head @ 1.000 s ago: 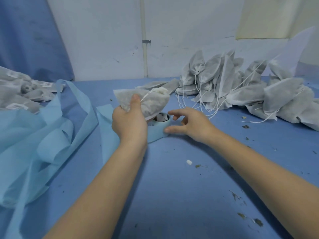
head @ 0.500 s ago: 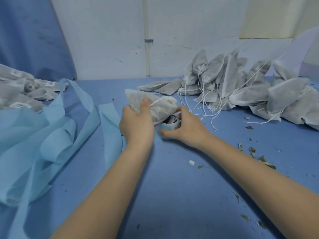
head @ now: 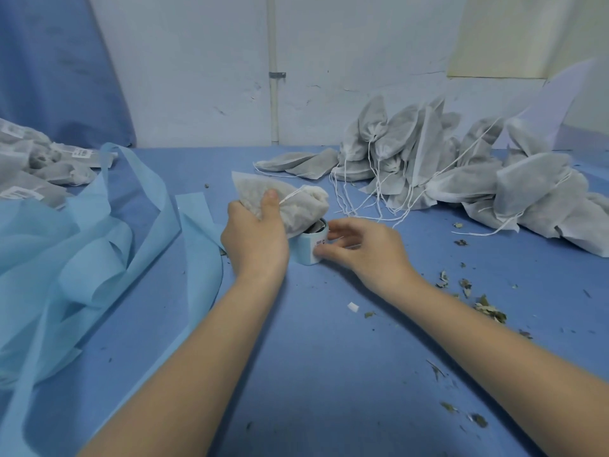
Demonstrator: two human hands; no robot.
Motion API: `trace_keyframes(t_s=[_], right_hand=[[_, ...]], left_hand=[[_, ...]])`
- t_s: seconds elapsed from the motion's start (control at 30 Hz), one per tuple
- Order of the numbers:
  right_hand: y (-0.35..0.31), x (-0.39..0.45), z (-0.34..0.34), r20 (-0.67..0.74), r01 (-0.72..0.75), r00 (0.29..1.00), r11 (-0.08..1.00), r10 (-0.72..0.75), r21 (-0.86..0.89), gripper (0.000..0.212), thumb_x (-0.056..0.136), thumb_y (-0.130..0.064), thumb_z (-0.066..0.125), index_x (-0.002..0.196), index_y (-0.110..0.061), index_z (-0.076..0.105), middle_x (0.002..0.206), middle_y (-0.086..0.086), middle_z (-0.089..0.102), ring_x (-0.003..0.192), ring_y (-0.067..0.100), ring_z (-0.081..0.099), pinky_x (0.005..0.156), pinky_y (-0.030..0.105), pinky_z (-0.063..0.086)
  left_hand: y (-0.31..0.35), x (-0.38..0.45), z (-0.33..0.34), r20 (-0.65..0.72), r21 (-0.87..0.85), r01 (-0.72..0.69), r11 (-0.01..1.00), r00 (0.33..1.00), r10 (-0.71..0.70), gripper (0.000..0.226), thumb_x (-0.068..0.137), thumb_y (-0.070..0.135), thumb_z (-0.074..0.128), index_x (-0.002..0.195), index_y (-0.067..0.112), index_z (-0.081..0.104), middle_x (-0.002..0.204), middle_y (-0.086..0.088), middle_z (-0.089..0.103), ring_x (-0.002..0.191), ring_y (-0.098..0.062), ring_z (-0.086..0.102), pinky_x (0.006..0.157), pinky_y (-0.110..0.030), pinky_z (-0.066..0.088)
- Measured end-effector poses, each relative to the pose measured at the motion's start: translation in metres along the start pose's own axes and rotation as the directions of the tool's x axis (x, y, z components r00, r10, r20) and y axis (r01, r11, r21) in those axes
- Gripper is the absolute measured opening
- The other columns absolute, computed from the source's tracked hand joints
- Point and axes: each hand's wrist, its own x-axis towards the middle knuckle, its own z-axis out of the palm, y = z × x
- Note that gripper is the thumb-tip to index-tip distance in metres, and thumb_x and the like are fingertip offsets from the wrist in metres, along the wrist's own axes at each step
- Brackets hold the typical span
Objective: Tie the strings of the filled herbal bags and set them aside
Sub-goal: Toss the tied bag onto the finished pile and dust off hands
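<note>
My left hand (head: 255,235) grips a filled grey herbal bag (head: 296,206) by its lower half, thumb on top, holding it above the table with its gathered mouth and white string toward the right. Just under the bag's mouth stands a small light-blue tub (head: 309,247) with dark contents. My right hand (head: 359,249) curls its fingers and thumb around the tub's right side. A heap of filled grey bags with loose white strings (head: 461,173) lies at the back right.
Crumpled light-blue fabric strips (head: 82,258) cover the left of the blue table (head: 329,374). Labelled grey bags (head: 36,166) lie at the far left. Two flat bags (head: 296,161) rest behind the tub. Dried herb crumbs (head: 484,305) are scattered at right.
The left hand has kept the bag held over the tub. The right hand closed in on the tub's side and stays around it.
</note>
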Motion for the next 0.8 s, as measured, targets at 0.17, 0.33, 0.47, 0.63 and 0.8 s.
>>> trace_keyframes(t_s=[0.17, 0.33, 0.47, 0.63, 0.8], right_hand=[[-0.0004, 0.0034, 0.0030, -0.054, 0.025, 0.998, 1.000, -0.025, -0.007, 0.025, 0.068, -0.015, 0.085, 0.090, -0.021, 0.074, 0.080, -0.007, 0.071, 0.075, 0.001, 0.066, 0.077, 0.009, 0.048], [0.0014, 0.0026, 0.0026, -0.113, 0.017, 0.993, 0.999, -0.013, 0.029, 0.025, 0.064, -0.015, 0.087, 0.071, -0.030, 0.068, 0.066, -0.019, 0.066, 0.062, -0.011, 0.061, 0.068, 0.004, 0.046], [0.0002, 0.0041, 0.0013, -0.126, 0.006, 0.992, 1.000, -0.007, -0.012, 0.023, 0.063, -0.020, 0.088, 0.062, -0.028, 0.066, 0.064, -0.016, 0.067, 0.055, -0.005, 0.057, 0.061, 0.008, 0.045], [0.0014, 0.0057, -0.0004, -0.110, 0.008, 0.994, 1.000, -0.007, 0.014, 0.022, 0.065, -0.018, 0.087, 0.067, -0.027, 0.067, 0.068, -0.010, 0.070, 0.059, -0.001, 0.060, 0.062, 0.010, 0.046], [0.0014, 0.0092, -0.0035, -0.028, -0.023, 0.999, 0.998, 0.024, 0.053, 0.036, 0.068, -0.016, 0.085, 0.102, -0.020, 0.073, 0.071, -0.019, 0.068, 0.066, -0.010, 0.062, 0.075, 0.013, 0.051]], left_hand=[[-0.0002, -0.0005, -0.0003, -0.009, 0.010, 0.014, 1.000, 1.000, -0.014, 0.033, 0.095, 0.040, 0.049, 0.101, 0.007, 0.050, 0.093, -0.003, 0.048, 0.083, -0.021, 0.041, 0.058, -0.020, 0.023], [-0.0004, -0.0022, 0.0016, -0.015, 0.022, 0.020, 1.000, 1.000, -0.019, 0.038, 0.095, 0.041, 0.048, 0.106, 0.005, 0.052, 0.094, -0.003, 0.049, 0.083, -0.021, 0.041, 0.057, -0.021, 0.022], [-0.0011, -0.0026, 0.0018, -0.012, 0.025, 0.009, 1.000, 1.000, -0.009, 0.039, 0.095, 0.041, 0.047, 0.107, 0.004, 0.052, 0.094, -0.003, 0.049, 0.085, -0.021, 0.042, 0.057, -0.022, 0.022], [-0.0012, -0.0032, 0.0016, -0.007, 0.022, 0.012, 1.000, 1.000, -0.012, 0.038, 0.095, 0.041, 0.048, 0.107, 0.005, 0.052, 0.093, -0.003, 0.049, 0.084, -0.021, 0.041, 0.057, -0.021, 0.022], [-0.0007, -0.0031, 0.0019, -0.002, 0.024, 0.026, 0.999, 1.000, -0.026, 0.035, 0.095, 0.041, 0.048, 0.102, 0.007, 0.050, 0.091, -0.002, 0.048, 0.084, -0.021, 0.041, 0.057, -0.022, 0.021]])
